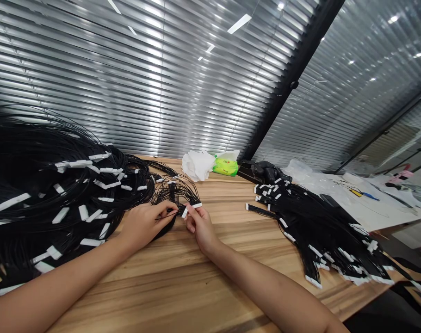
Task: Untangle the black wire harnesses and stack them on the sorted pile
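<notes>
Left hand (144,224) and right hand (201,227) pinch white-tagged black wires (184,212).

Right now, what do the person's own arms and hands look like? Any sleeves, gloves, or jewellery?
Both arms are bare from the hands up the forearms: the left forearm and right forearm show no sleeves. The left hand and right hand are ungloved, with no visible watch, bracelet, ring, or marking.

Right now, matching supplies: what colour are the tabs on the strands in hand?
White tabs on black strands, best in the head view.
</notes>
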`<move>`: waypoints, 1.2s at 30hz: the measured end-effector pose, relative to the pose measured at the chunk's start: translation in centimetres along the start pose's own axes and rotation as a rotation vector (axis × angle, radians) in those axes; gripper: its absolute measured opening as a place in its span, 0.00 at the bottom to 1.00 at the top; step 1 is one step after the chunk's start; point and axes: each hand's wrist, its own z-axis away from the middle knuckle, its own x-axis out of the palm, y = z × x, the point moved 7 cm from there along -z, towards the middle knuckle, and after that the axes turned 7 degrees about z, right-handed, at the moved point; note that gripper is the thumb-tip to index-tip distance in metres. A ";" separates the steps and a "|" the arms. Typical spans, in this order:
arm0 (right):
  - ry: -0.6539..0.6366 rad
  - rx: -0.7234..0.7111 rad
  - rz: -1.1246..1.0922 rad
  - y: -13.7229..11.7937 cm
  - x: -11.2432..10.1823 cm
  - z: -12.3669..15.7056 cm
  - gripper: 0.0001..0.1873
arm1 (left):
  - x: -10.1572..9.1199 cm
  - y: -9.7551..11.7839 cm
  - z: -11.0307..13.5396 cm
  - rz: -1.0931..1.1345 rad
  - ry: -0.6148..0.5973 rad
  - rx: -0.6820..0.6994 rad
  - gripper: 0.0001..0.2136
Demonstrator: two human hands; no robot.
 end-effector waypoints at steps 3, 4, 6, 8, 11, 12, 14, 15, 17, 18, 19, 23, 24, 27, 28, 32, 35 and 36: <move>0.004 -0.007 -0.004 0.0 0.0 0.0 0.19 | 0.0 -0.1 -0.1 0.009 -0.007 -0.012 0.11; 0.006 -0.010 -0.004 0.0 0.0 0.0 0.19 | 0.0 -0.1 -0.1 0.010 -0.011 -0.015 0.11; 0.010 -0.013 -0.004 0.0 0.0 -0.1 0.19 | 0.1 -0.2 -0.1 0.018 -0.018 -0.026 0.11; 0.015 -0.015 -0.004 0.0 0.0 -0.1 0.19 | 0.1 -0.2 -0.2 0.039 -0.027 -0.037 0.12; 0.015 -0.010 -0.005 0.1 -0.1 -0.1 0.19 | 0.2 -0.2 -0.2 0.078 -0.040 -0.043 0.12; 0.011 -0.004 -0.005 0.1 -0.1 -0.1 0.19 | 0.3 -0.2 -0.2 0.085 -0.042 -0.044 0.12; 0.001 0.010 -0.003 0.2 -0.1 -0.1 0.19 | 0.3 -0.1 -0.2 0.091 -0.045 -0.044 0.12; -0.003 0.019 -0.001 0.3 0.0 0.0 0.20 | 0.4 -0.1 -0.2 0.093 -0.046 -0.045 0.12; -0.007 0.043 -0.003 0.4 0.0 0.0 0.21 | 0.4 -0.2 -0.2 0.099 -0.050 -0.054 0.12; -0.005 0.055 -0.007 0.5 0.0 0.0 0.21 | 0.4 -0.3 -0.2 0.106 -0.051 -0.062 0.12; -0.002 0.066 -0.014 0.6 0.0 0.0 0.22 | 0.4 -0.3 -0.2 0.115 -0.050 -0.070 0.12; 0.010 0.078 -0.023 0.8 0.0 -0.1 0.24 | 0.2 -0.3 -0.4 0.146 -0.047 -0.085 0.10; 0.011 0.077 -0.017 0.8 0.0 -0.1 0.24 | 0.2 -0.2 -0.4 0.148 -0.052 -0.090 0.10; 0.007 0.080 0.004 1.0 0.0 -0.2 0.24 | 0.3 -0.2 -0.5 0.149 -0.083 -0.115 0.09; 0.004 0.082 0.009 1.0 0.0 -0.2 0.24 | 0.3 -0.2 -0.5 0.150 -0.094 -0.123 0.09; -0.012 0.087 0.012 1.0 0.1 -0.2 0.24 | 0.4 0.0 -0.6 0.150 -0.120 -0.135 0.08; -0.014 0.089 0.013 0.9 0.1 -0.1 0.25 | 0.6 0.0 -0.6 0.142 -0.138 -0.135 0.07; -0.012 0.089 0.016 0.9 0.1 -0.1 0.24 | 0.7 0.0 -0.6 0.140 -0.146 -0.135 0.06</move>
